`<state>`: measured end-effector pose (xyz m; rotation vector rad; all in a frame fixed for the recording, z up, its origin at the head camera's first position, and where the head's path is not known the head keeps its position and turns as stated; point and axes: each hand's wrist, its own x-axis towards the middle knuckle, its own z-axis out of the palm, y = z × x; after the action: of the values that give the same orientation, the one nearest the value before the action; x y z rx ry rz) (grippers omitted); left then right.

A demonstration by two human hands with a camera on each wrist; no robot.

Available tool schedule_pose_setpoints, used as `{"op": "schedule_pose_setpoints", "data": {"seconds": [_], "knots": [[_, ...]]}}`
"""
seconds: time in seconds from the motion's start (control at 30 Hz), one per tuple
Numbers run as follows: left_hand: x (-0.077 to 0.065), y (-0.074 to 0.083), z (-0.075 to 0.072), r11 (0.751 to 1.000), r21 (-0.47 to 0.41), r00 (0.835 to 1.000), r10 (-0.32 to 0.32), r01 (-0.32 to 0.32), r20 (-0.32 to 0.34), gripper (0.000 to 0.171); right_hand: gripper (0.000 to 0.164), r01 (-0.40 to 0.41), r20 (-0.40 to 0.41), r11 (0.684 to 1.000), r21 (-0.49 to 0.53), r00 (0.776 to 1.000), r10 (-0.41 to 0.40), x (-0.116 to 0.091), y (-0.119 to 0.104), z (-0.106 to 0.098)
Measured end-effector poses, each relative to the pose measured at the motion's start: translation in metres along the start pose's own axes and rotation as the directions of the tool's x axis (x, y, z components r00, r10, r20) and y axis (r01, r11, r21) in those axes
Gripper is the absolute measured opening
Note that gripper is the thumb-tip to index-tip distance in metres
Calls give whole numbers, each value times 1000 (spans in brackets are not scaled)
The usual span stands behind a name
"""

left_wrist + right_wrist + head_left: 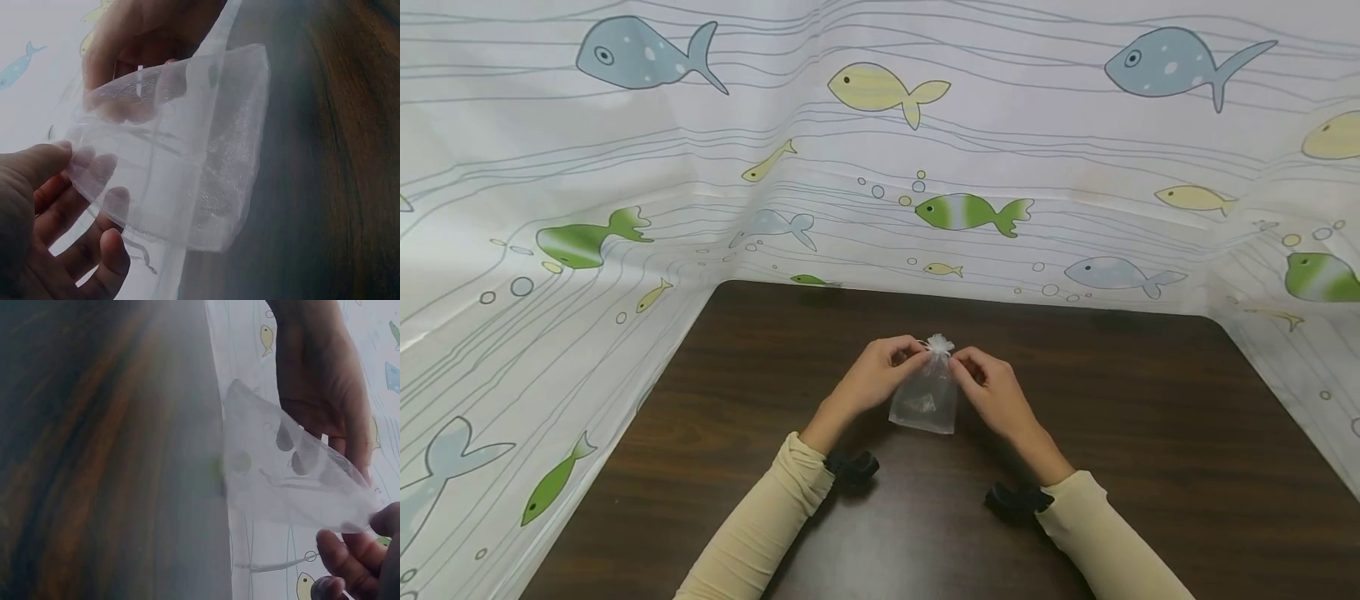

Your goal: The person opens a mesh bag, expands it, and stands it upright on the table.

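A sheer white organza drawstring pouch (922, 408) hangs between the two hands, its neck gathered into a ruffle (938, 343) at the top. On the left side of that neck, my left hand (880, 371) pinches the fabric with thumb and fingers. My right hand (996, 396) pinches the opposite side near the neck. Through the thin mesh, fingers show in both wrist views. A loose drawstring end (140, 253) trails beside the left fingers in the left wrist view. Another cord end (275, 567) hangs below the pouch in the right wrist view.
The dark brown wooden table (1150, 417) lies beneath the hands. White fish-printed sheeting (1037, 158) rises around its back and sides. A black wrist strap device sits on the left wrist (852, 468) and another on the right wrist (1017, 502), beside cream sleeves (760, 517).
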<state>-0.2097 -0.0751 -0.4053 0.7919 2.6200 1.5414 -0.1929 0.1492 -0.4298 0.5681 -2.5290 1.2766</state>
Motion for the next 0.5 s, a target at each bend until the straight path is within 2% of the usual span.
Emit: {"op": "schedule_pose_setpoints", "data": {"seconds": [0.23,0.4,0.5], "knots": [[0,2,3,1000,10,1000,-11,11,-15,16,12,-16,12,999,34,1000,15,1,1,-2],[1,2,5,1000,-2,998,-20,20,-52,16,10,11,2,999,37,1000,-11,1,0,-2],[0,1,5,1000,8,998,-27,28,-51,15,7,28,-21,999,34,999,-28,0,1,0]]}}
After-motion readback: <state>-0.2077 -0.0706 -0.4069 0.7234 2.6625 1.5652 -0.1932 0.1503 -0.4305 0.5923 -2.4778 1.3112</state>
